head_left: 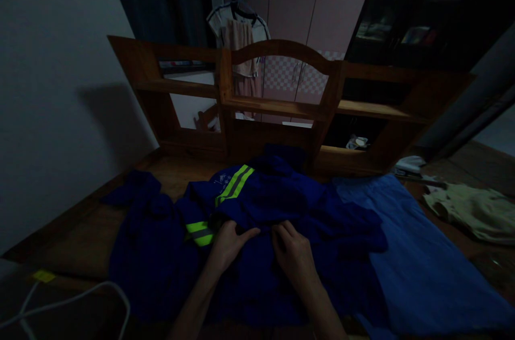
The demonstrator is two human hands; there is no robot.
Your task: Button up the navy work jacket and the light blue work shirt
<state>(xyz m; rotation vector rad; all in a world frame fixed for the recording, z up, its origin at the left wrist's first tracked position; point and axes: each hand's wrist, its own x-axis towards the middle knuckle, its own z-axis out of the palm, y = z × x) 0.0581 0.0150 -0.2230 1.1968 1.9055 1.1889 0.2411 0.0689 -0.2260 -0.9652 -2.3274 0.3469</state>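
A dark blue work jacket (277, 195) with yellow-green reflective stripes lies spread on a wooden surface. My left hand (229, 243) rests on its middle, fingers curled and pinching the cloth beside the lower stripe. My right hand (292, 249) lies just to the right, fingers bent down into the same fabric. The two hands almost touch over a fold of the jacket. The room is dim, so fine detail of the grip is hard to see.
A lighter blue cloth (410, 254) lies to the right, and a pale green garment (470, 208) beyond it. A wooden headboard with shelves (277, 106) stands behind. A white cable (68, 302) loops at lower left. Clothes hang on a rack (239, 34) at the back.
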